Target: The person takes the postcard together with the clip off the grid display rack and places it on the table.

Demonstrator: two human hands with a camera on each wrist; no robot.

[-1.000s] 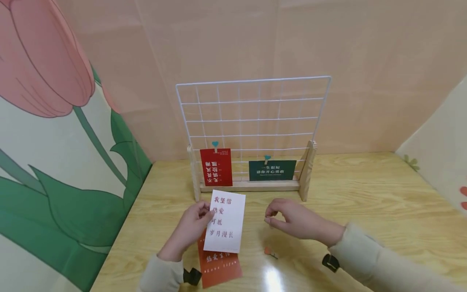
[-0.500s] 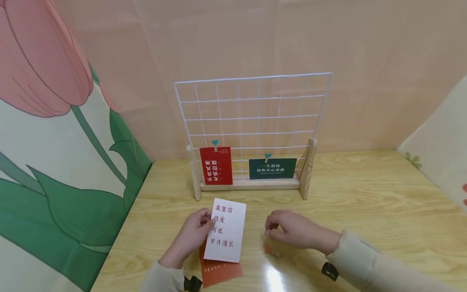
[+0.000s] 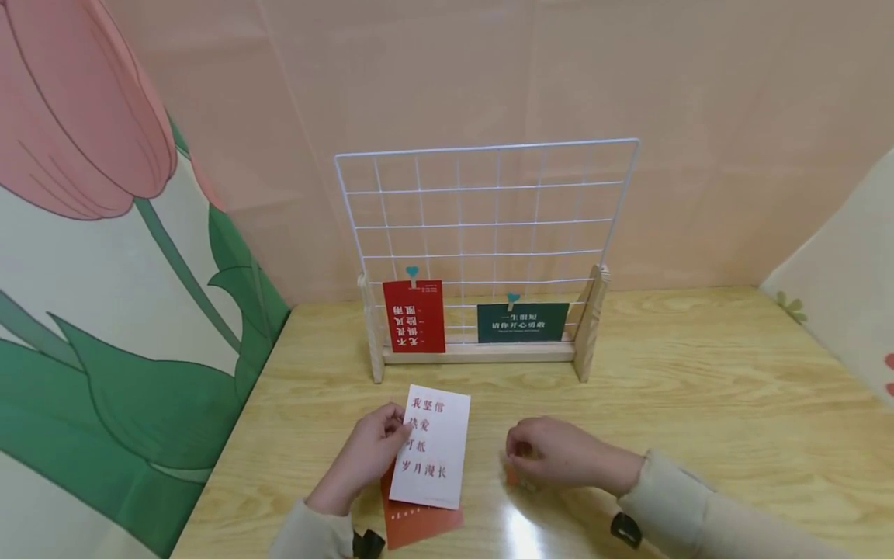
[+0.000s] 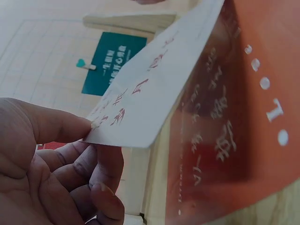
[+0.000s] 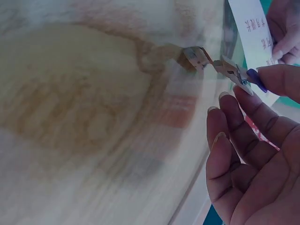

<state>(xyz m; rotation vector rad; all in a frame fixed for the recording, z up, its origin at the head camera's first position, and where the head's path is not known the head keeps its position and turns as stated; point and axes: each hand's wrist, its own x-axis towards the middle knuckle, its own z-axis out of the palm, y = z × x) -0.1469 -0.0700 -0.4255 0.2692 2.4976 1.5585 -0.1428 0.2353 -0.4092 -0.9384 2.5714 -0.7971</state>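
My left hand pinches the left edge of a white card with red writing between thumb and forefinger. The card is tilted above an orange-red card that lies on the table and is partly covered by it. To the right, my right hand is low over the table. In the right wrist view its thumb and forefinger pinch a small wooden clothespin with a purple top. Just past that one is a second clothespin; its orange top shows below the right hand in the head view.
Behind the hands stands a white wire grid in a wooden base. A red card and a green card hang on it, each under a teal heart clothespin. The wooden table extends to both sides.
The white card and my left hand have come down nearer the front edge, covering more of the orange-red card. My right hand has lowered toward the orange clothespin and now partly hides it.
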